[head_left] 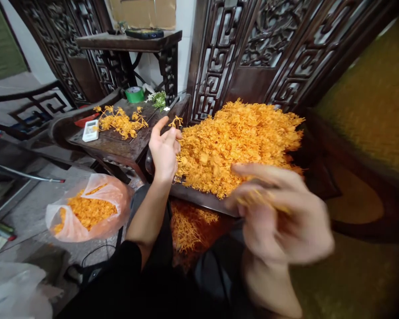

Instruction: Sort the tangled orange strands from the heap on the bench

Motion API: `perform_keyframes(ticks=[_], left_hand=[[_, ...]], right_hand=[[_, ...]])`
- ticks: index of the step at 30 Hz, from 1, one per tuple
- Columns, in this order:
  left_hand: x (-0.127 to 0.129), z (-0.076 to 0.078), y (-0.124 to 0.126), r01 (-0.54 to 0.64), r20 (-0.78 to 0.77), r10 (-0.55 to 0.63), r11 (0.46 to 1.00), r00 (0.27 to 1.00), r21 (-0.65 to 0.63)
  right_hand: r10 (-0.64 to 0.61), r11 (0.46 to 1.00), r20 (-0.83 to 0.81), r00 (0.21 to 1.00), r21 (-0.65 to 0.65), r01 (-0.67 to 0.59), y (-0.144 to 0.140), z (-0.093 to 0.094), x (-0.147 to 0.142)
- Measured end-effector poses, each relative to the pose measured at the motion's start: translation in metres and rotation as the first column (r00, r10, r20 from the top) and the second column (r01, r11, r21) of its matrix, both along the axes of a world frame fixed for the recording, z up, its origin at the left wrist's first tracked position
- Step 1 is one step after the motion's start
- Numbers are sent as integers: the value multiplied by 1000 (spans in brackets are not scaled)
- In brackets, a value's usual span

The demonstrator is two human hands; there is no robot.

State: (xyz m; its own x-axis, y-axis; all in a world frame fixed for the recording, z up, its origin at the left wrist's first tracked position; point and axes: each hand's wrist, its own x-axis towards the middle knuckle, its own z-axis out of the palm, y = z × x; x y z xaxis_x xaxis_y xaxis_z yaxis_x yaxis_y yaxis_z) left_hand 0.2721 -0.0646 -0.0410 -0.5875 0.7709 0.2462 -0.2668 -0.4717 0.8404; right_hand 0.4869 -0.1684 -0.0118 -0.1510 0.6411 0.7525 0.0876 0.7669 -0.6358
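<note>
My left hand point(164, 153) is raised at the near left edge of a big heap of orange branched sprigs point(242, 137). Pinched at its fingertips is one small orange sprig point(176, 121). Closer to the camera, my right hand point(286, 217) is smeared by motion in front of the heap's right side. Its fingers are curled round some orange sprigs point(259, 198), whose exact shape is blurred. The heap lies on a dark wooden seat, and more orange sprigs point(186, 228) show below its edge, between my legs.
On the wooden table point(126, 148) at left lie loose orange sprigs point(123, 122), a white device point(91, 130), green tape point(134, 94) and white-green flowers point(158, 100). A plastic bag point(121, 190) of orange pieces stands on the floor. Carved wooden panels point(256, 79) rise behind.
</note>
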Motion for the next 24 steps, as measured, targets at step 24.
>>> perform_keyframes(ticks=[24], left_hand=[[22,4,-20,-14,-188,27,998,982,69]], right_hand=[[-126,989,428,895,122,81,51,-33,-54]])
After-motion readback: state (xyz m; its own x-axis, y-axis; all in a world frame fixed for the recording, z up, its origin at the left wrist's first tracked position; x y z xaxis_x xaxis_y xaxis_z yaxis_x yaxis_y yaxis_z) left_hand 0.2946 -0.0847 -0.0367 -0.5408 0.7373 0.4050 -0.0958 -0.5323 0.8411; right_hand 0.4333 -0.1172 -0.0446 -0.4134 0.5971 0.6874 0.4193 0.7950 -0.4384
